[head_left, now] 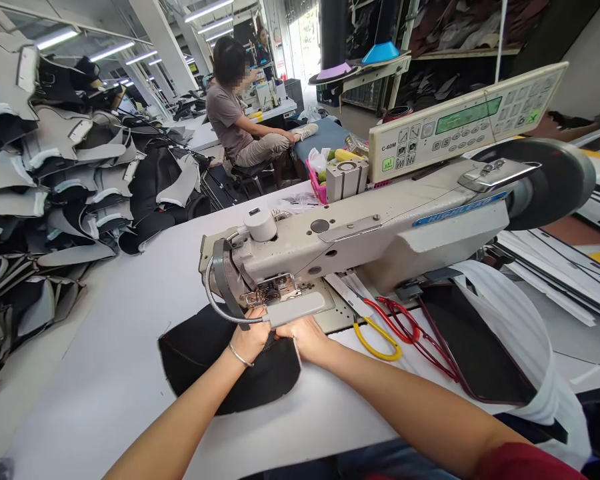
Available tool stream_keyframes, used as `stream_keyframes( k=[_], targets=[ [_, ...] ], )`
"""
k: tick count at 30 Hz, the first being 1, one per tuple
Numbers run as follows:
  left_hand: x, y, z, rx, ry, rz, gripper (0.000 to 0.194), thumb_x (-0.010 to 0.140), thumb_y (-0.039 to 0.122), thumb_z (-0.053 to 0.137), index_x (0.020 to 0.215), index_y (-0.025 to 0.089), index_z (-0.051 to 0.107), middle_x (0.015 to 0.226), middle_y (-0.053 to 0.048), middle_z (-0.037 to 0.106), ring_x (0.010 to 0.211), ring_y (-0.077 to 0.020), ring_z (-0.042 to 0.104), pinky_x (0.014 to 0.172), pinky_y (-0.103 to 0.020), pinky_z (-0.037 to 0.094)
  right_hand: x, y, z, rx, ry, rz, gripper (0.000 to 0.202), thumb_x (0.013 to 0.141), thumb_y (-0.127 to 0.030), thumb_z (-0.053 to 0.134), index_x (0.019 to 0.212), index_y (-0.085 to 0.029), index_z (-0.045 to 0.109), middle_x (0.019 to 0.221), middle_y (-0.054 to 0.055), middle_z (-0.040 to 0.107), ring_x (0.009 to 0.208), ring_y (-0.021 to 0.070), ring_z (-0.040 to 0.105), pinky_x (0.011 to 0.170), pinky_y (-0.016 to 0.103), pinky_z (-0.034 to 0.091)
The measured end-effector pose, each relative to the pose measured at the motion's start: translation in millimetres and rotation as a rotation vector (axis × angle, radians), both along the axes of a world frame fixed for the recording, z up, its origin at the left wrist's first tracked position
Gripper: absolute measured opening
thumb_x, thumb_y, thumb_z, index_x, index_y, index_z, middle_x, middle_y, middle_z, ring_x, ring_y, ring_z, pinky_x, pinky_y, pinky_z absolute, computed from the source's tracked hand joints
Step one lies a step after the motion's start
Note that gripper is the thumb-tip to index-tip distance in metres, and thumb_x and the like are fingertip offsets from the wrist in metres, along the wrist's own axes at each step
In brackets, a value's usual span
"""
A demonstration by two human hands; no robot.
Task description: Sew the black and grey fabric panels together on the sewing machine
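Note:
A black fabric piece with a pale cut edge lies bent on the white table, partly under the head of a sewing machine. My left hand, a bracelet at its wrist, is closed on the fabric close to the needle area. Beside it, my right hand grips the fabric's right part near its raised edge. The machine's lamp hides some fingertips of both hands, and the needle itself cannot be made out.
Right of my hands lie yellow-handled scissors and red-handled scissors. A control panel stands above the machine. Grey and black cut pieces are heaped at left. A seated person is farther back.

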State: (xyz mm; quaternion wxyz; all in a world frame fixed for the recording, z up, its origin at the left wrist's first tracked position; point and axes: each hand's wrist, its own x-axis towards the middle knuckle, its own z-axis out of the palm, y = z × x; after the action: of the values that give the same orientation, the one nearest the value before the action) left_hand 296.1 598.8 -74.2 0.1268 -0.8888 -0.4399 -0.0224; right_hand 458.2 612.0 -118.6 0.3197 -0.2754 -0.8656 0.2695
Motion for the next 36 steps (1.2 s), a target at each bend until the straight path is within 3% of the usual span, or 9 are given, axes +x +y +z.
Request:
stream_keyframes(
  k=[3, 8, 11, 16, 20, 24, 28, 36],
  targets=[
    [-4, 1, -0.3, 0.005, -0.012, -0.035, 0.026, 0.081, 0.014, 0.038, 0.073, 0.016, 0.062, 0.074, -0.008, 0.062, 0.073, -0.0170, 0.058, 0.068, -0.030, 0.048, 3, 1, 7.1, -0.002, -0.030, 0.039, 0.016, 0.076, -0.013, 0.050, 0.067, -0.015, 0.062, 0.080, 0.004, 0.065, 0.079, 0.0165, 0.057, 0.070, 0.027, 0.038],
    [-21, 8, 7.8, 0.026, -0.057, -0.094, 0.033, 0.085, 0.013, 0.031, 0.084, 0.018, 0.064, 0.080, -0.006, 0.064, 0.076, -0.0143, 0.058, 0.071, -0.027, 0.048, 16, 6, 16.8, -0.053, 0.035, 0.469, 0.021, 0.073, -0.011, 0.053, 0.090, -0.015, 0.064, 0.102, 0.005, 0.062, 0.102, 0.0143, 0.053, 0.091, 0.026, 0.036],
    [-27, 15, 15.5, 0.030, -0.113, -0.058, 0.036, 0.085, 0.015, 0.029, 0.078, 0.018, 0.065, 0.075, -0.006, 0.064, 0.072, -0.0146, 0.058, 0.070, -0.028, 0.047, 14, 3, 12.4, -0.058, 0.008, 0.552, 0.024, 0.070, -0.005, 0.055, 0.091, -0.012, 0.065, 0.103, 0.007, 0.062, 0.107, 0.0135, 0.050, 0.094, 0.023, 0.034],
    [-26, 21, 20.2, -0.033, -0.109, -0.117, 0.034, 0.084, 0.017, 0.033, 0.071, 0.020, 0.064, 0.067, -0.002, 0.062, 0.070, -0.0118, 0.057, 0.069, -0.023, 0.046, -7, -14, 4.9, 0.016, -0.191, 0.440, 0.028, 0.079, -0.007, 0.048, 0.104, -0.014, 0.060, 0.118, 0.004, 0.053, 0.116, 0.0161, 0.041, 0.100, 0.029, 0.029],
    [-22, 14, 10.0, -0.020, -0.093, -0.092, 0.032, 0.084, 0.017, 0.032, 0.076, 0.018, 0.063, 0.072, -0.004, 0.062, 0.073, -0.0140, 0.056, 0.070, -0.026, 0.046, -33, -30, 5.1, 0.145, -0.277, 0.288, 0.032, 0.087, -0.013, 0.038, 0.115, -0.012, 0.052, 0.124, 0.007, 0.048, 0.121, 0.0179, 0.035, 0.101, 0.033, 0.029],
    [-17, 6, -0.8, -0.012, -0.070, -0.023, 0.030, 0.082, 0.014, 0.032, 0.080, 0.016, 0.062, 0.066, -0.005, 0.058, 0.065, -0.0144, 0.053, 0.066, -0.028, 0.046, -62, -37, 5.2, 0.238, -0.357, 0.119, 0.032, 0.085, -0.012, 0.038, 0.112, -0.005, 0.052, 0.118, 0.017, 0.050, 0.117, 0.0231, 0.039, 0.100, 0.039, 0.030],
    [-16, 3, -2.8, -0.045, -0.056, 0.015, 0.029, 0.080, 0.010, 0.033, 0.078, 0.015, 0.062, 0.064, -0.006, 0.057, 0.066, -0.0159, 0.052, 0.067, -0.030, 0.046, -83, -36, 4.6, 0.183, -0.429, 0.074, 0.041, 0.079, -0.019, 0.048, 0.117, -0.005, 0.049, 0.122, 0.019, 0.046, 0.115, 0.0291, 0.039, 0.098, 0.045, 0.032],
    [-21, 8, -9.4, -0.173, -0.116, 0.148, 0.023, 0.077, 0.011, 0.039, 0.076, 0.017, 0.061, 0.073, -0.006, 0.061, 0.075, -0.0169, 0.055, 0.073, -0.030, 0.047, -108, -32, -0.4, 0.038, -0.457, -0.043, 0.054, 0.083, -0.030, 0.047, 0.130, -0.009, 0.034, 0.134, 0.015, 0.033, 0.121, 0.0329, 0.029, 0.099, 0.051, 0.027]
  ],
)
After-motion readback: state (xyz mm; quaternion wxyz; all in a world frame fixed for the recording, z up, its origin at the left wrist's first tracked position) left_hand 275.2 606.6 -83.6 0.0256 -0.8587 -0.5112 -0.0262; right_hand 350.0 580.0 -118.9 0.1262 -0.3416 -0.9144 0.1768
